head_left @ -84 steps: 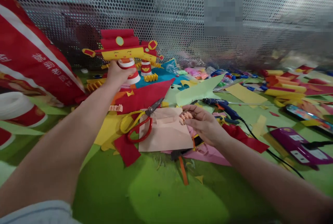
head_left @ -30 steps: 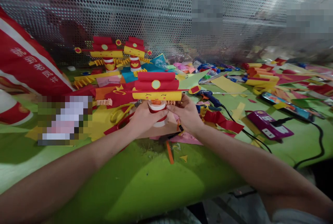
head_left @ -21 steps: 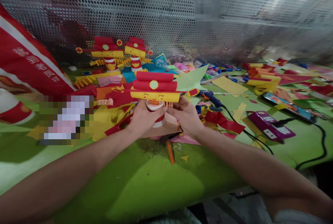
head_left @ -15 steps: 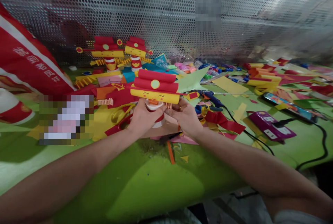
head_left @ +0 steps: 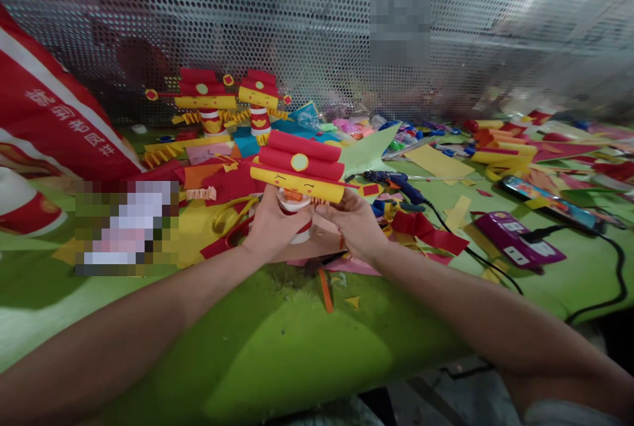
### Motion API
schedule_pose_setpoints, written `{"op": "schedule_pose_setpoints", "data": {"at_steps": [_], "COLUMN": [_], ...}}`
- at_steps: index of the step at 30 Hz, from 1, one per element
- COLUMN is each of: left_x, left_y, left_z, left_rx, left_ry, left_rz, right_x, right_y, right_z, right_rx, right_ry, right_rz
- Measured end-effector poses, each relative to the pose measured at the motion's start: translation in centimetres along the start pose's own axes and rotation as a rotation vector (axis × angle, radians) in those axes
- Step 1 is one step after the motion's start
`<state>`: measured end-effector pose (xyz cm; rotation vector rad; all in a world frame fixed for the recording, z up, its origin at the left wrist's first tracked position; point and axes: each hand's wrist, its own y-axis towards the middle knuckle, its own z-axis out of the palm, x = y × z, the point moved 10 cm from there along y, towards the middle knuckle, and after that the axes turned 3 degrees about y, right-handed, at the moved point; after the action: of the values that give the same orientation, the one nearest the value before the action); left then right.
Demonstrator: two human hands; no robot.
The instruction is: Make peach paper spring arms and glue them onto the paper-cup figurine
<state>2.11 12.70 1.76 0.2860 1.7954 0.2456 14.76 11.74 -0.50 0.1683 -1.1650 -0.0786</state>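
A paper figure with a red rolled hat [head_left: 302, 155] and a yellow smiling face stands in front of me on a red and white paper cup [head_left: 299, 231]. My left hand [head_left: 275, 222] is wrapped round the left side of the cup, just below the face. On the right, my right hand [head_left: 355, 221] pinches a folded pale orange paper strip [head_left: 321, 201] at the figure's side, close under the right end of the face. The figure's head tilts down to the right.
Two finished-looking figures [head_left: 205, 99] stand at the back. A glue gun [head_left: 391, 179] with a black cable, a purple power strip [head_left: 518, 240] and a phone [head_left: 549, 201] lie right. Paper scraps surround the figure; a large cup [head_left: 30, 208] is at left.
The figure's head has tilted, its right end lower and nearer my right hand. Both hands have kept almost the same place and grip.
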Motion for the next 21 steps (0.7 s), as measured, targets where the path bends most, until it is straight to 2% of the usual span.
{"op": "schedule_pose_setpoints", "data": {"at_steps": [7, 15, 21], "left_x": [0.41, 0.51, 0.05], "left_y": [-0.05, -0.08, -0.15], "left_z": [-0.49, -0.43, -0.78], "left_rx": [-0.038, -0.039, -0.071], "left_ry": [0.083, 0.023, 0.089], "left_rz": [0.032, 0.038, 0.109], "right_x": [-0.34, -0.65, -0.60], "right_y": [-0.10, -0.24, -0.33], "right_z": [0.12, 0.32, 0.22], "right_rx": [-0.005, 0.006, 0.001], "right_ry": [0.026, 0.060, -0.002], "right_rz": [0.055, 0.088, 0.084]}}
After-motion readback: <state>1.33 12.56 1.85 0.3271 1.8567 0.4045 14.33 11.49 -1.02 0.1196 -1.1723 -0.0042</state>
